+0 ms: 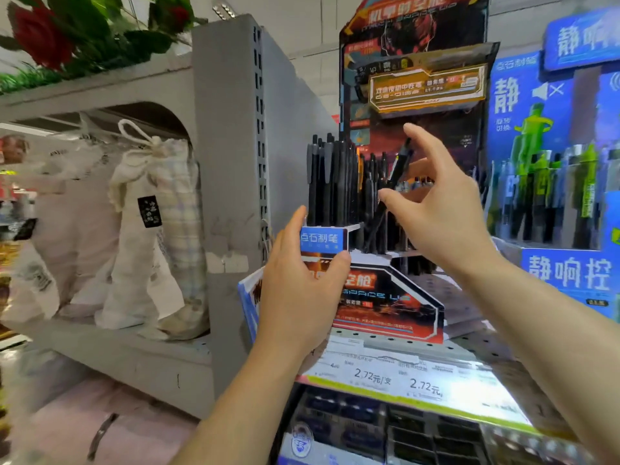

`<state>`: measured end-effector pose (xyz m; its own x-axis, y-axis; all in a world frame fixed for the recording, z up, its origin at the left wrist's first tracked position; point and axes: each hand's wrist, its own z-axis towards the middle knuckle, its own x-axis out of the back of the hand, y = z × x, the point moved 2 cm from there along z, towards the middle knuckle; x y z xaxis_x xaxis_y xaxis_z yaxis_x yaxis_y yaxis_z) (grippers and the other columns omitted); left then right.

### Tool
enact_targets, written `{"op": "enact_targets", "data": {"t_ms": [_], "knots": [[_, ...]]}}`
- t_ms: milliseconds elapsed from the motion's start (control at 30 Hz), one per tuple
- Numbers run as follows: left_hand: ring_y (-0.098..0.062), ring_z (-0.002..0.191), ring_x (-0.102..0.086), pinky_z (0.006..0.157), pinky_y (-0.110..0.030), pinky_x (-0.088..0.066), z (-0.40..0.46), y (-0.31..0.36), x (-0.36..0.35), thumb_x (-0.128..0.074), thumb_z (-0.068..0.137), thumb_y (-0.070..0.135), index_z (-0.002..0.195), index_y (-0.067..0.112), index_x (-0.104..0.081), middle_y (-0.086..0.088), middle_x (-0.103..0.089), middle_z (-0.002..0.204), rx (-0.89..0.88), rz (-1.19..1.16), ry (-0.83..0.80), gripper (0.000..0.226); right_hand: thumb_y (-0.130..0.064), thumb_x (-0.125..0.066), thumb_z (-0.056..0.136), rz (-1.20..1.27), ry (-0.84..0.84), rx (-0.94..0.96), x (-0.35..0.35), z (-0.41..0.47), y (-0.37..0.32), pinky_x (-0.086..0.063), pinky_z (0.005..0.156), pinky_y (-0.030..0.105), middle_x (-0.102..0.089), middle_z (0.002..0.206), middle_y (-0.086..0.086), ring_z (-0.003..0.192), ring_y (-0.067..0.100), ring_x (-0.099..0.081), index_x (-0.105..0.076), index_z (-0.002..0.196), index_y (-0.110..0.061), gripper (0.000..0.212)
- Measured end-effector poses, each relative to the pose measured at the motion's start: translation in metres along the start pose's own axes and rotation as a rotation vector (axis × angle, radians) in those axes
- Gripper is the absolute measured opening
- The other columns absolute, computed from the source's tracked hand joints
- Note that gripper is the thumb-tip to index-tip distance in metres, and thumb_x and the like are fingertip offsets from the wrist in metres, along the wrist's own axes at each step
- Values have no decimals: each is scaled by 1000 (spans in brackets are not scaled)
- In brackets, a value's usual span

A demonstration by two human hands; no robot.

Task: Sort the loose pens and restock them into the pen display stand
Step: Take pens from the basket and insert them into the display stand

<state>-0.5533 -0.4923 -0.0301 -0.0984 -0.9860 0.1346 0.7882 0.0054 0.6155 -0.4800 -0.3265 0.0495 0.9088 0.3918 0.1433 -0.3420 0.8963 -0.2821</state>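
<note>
A: Locate the task item.
B: Black pens (330, 182) stand upright in the rear left slots of the pen display stand (385, 297), on the perforated shelf (469, 350). One tilted pen (389, 203) leans in a middle slot.
A: Hand state?
B: Left hand (302, 286) grips the stand's front left corner, thumb on the face. Right hand (446, 209) hovers with fingers spread; contact with the tilted pen cannot be confirmed.
A: Step?
B: Probably restocking. Next: seat the tilted pen upright while bracing the stand.
</note>
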Motion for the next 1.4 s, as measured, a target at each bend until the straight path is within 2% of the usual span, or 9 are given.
{"op": "enact_targets", "data": {"t_ms": [100, 233, 400, 633, 800, 1067, 1233, 1333, 1400], "knots": [[-8, 130, -48, 104, -35, -45, 0, -2, 1, -66, 92, 38, 151, 43, -29, 19, -44, 145, 9, -67, -26, 69, -26, -77, 87, -78, -34, -41, -1, 6, -1, -44, 68, 6, -61, 90, -20, 75, -2, -64, -37, 150, -47, 77], [-12, 125, -53, 102, -45, -49, -1, -3, 2, -65, 92, 38, 148, 44, -32, 18, -47, 141, 7, -112, -47, 66, -14, -70, 89, -29, -88, -67, -2, 10, -4, -57, 60, 20, -67, 87, -7, 56, 5, -69, -37, 149, -47, 76], [-20, 122, -58, 96, -47, -53, -2, -2, 1, -64, 91, 39, 145, 49, -32, 16, -49, 141, 38, -181, -90, 64, -24, -71, 90, -76, -109, -100, -1, 14, -4, -59, 77, 42, -66, 81, -8, 59, 10, -66, -40, 144, -54, 69], [-14, 120, -57, 95, -43, -54, -3, -3, 0, -62, 85, 45, 144, 51, -33, 21, -49, 138, 23, -204, -77, 66, -27, -72, 90, -239, -215, -6, -11, -3, -5, -39, 68, 5, -66, 74, -10, 60, -3, -57, -45, 147, -44, 66], [-9, 121, -56, 96, -42, -53, -4, 0, 2, -58, 80, 50, 142, 53, -33, 25, -49, 136, 24, -203, -63, 67, -26, -73, 89, -223, -321, -44, -17, -8, -6, -39, 60, 7, -60, 60, -7, 55, -1, -57, -35, 152, -45, 76], [-17, 120, -59, 96, -47, -54, -2, -3, 3, -67, 90, 35, 143, 47, -38, 18, -54, 136, 17, -231, -64, 62, -23, -65, 95, -96, -399, -104, -9, -23, 1, -38, 55, 13, -55, 60, -7, 50, 3, -47, -22, 154, -54, 80], [-6, 121, -55, 101, -42, -50, -3, 1, 7, -66, 91, 33, 146, 40, -38, 17, -51, 139, 5, -153, 0, 62, -19, -65, 94, -33, -183, -164, 6, -42, -6, -40, 61, 9, -60, 69, -6, 59, 0, -53, -39, 151, -39, 66], [10, 108, -57, 98, -36, -51, -8, 6, 8, -65, 92, 28, 142, 39, -44, 20, -57, 130, 45, -214, 20, 55, -18, -66, 93, -6, -176, -158, 25, -64, -21, -42, 70, 9, -61, 80, -11, 74, -2, -57, -51, 144, -32, 55], [5, 110, -59, 100, -43, -50, -23, 10, 7, -68, 90, 27, 135, 41, -50, 18, -60, 128, 87, -294, 53, 50, -21, -69, 90, 58, -213, -165, 52, -89, -28, -46, 74, 13, -64, 87, -13, 85, 2, -62, -57, 137, -37, 51]]}}
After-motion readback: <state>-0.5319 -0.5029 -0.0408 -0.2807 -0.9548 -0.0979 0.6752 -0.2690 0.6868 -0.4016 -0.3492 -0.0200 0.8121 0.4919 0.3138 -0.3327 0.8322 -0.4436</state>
